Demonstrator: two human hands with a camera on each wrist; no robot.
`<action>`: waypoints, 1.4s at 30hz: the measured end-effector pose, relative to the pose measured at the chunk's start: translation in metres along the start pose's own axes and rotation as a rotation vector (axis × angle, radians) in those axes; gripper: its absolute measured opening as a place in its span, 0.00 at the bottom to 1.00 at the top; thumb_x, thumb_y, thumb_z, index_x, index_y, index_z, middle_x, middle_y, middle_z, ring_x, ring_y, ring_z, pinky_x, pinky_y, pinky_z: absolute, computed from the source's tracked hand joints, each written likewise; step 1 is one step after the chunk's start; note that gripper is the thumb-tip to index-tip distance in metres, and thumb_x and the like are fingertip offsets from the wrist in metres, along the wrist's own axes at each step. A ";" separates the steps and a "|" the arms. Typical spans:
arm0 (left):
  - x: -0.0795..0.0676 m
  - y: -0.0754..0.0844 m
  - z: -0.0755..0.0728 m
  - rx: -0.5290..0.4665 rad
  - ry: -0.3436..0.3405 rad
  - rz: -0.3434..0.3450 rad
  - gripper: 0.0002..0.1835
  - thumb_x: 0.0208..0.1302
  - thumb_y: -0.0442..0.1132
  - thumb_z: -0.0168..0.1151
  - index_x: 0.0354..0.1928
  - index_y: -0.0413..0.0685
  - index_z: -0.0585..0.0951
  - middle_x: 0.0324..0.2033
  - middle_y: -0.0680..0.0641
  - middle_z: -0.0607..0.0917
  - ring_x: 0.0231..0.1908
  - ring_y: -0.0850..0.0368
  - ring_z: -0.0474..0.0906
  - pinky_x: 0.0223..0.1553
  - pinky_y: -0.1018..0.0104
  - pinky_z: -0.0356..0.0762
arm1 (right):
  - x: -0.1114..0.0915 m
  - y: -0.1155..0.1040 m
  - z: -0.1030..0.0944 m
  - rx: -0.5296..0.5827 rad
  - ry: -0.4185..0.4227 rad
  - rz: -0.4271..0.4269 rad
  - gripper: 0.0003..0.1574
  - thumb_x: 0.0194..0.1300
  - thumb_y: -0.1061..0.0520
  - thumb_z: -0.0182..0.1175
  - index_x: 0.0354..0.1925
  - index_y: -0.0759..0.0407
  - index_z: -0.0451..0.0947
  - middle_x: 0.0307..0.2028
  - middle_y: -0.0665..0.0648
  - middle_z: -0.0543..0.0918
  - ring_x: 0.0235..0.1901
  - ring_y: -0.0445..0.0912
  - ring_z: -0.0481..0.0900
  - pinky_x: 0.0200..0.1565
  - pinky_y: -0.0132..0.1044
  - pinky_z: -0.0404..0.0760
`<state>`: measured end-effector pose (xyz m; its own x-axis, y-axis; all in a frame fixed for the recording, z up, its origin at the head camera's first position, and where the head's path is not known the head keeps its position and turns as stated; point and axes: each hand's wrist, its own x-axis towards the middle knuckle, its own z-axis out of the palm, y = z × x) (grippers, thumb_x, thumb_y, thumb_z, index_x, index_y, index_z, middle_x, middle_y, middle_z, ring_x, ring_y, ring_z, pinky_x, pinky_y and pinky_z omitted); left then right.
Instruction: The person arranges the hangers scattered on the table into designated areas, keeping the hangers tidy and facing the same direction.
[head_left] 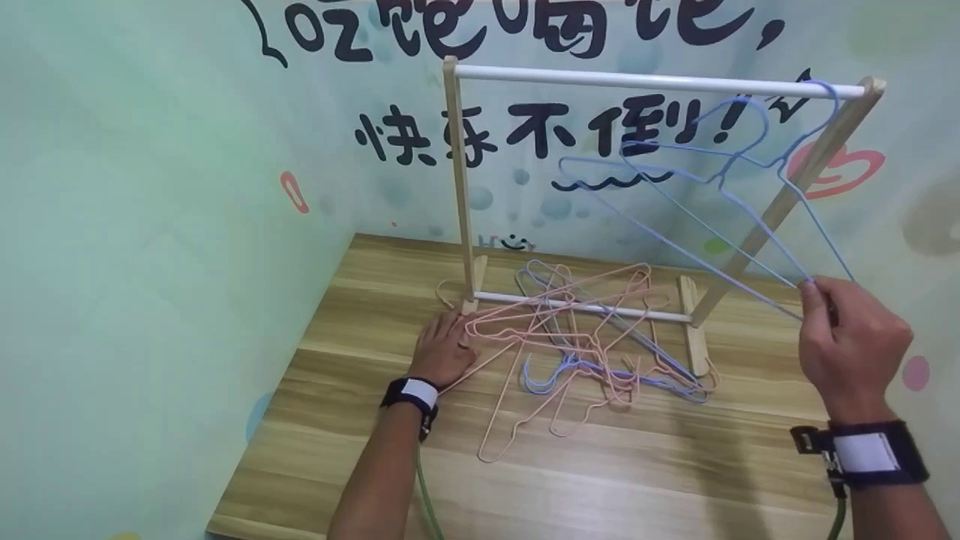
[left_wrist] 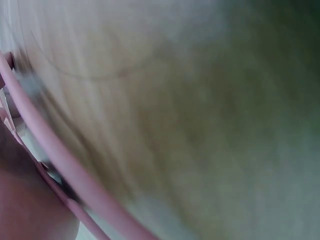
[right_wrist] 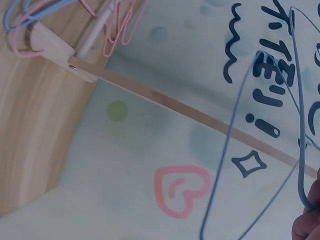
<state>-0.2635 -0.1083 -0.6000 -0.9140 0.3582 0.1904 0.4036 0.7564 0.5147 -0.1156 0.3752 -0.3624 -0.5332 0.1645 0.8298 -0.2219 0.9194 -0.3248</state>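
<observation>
My right hand (head_left: 855,337) pinches the lower corner of a blue clothes hanger (head_left: 721,180), raised at the right end of a small rack. This hanger's hook points up in front of the white top rod (head_left: 637,78). Behind it a second blue hanger (head_left: 835,109) hangs from the rod beside the right post. In the right wrist view, fingertips (right_wrist: 307,220) meet the near blue wire at the right edge. My left hand (head_left: 444,351) rests low by the rack's left foot, fingers extended, beside pink hangers (head_left: 495,334). Pink wires (left_wrist: 55,150) cross close to it in the left wrist view.
Pink and blue hangers lie tangled around the rack's lower rod (head_left: 585,307) on the wooden tabletop (head_left: 315,420). The rack's left post (head_left: 460,180) and right post (head_left: 787,199) stand near a printed wall (head_left: 405,195). Another wall (head_left: 150,262) borders the left side.
</observation>
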 end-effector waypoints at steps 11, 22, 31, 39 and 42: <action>0.000 0.002 -0.001 -0.010 -0.017 -0.028 0.41 0.69 0.53 0.61 0.83 0.51 0.70 0.85 0.41 0.59 0.83 0.30 0.50 0.82 0.35 0.45 | 0.033 0.013 -0.006 -0.059 0.034 0.077 0.20 0.84 0.59 0.57 0.48 0.77 0.87 0.37 0.76 0.88 0.30 0.55 0.73 0.40 0.22 0.56; -0.001 -0.001 -0.001 -0.002 -0.047 -0.052 0.41 0.71 0.56 0.60 0.84 0.55 0.68 0.86 0.44 0.57 0.84 0.31 0.50 0.82 0.36 0.44 | 0.033 0.022 -0.003 -0.047 0.007 0.119 0.22 0.83 0.56 0.57 0.45 0.75 0.88 0.34 0.73 0.89 0.29 0.19 0.59 0.34 0.27 0.56; 0.001 -0.002 0.002 0.008 -0.021 -0.031 0.40 0.70 0.54 0.61 0.83 0.54 0.70 0.86 0.43 0.60 0.83 0.31 0.53 0.81 0.35 0.49 | 0.025 0.026 0.002 -0.076 -0.038 0.156 0.23 0.85 0.56 0.55 0.47 0.75 0.87 0.37 0.75 0.89 0.29 0.55 0.75 0.35 0.27 0.56; 0.001 -0.004 0.004 0.009 -0.003 -0.013 0.40 0.70 0.54 0.62 0.83 0.54 0.71 0.85 0.42 0.61 0.82 0.32 0.54 0.81 0.34 0.50 | 0.020 0.032 0.006 -0.086 -0.039 0.158 0.22 0.84 0.56 0.57 0.47 0.75 0.88 0.35 0.75 0.89 0.28 0.37 0.66 0.34 0.25 0.54; 0.001 -0.004 0.004 0.008 -0.003 -0.015 0.40 0.70 0.54 0.61 0.83 0.54 0.70 0.85 0.42 0.60 0.83 0.33 0.54 0.81 0.34 0.49 | 0.018 0.033 0.007 -0.088 -0.042 0.153 0.22 0.84 0.57 0.57 0.46 0.76 0.87 0.35 0.75 0.88 0.27 0.45 0.71 0.34 0.25 0.53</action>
<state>-0.2657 -0.1092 -0.6056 -0.9200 0.3480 0.1800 0.3898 0.7662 0.5108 -0.1382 0.4064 -0.3613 -0.5892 0.2917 0.7535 -0.0640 0.9128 -0.4034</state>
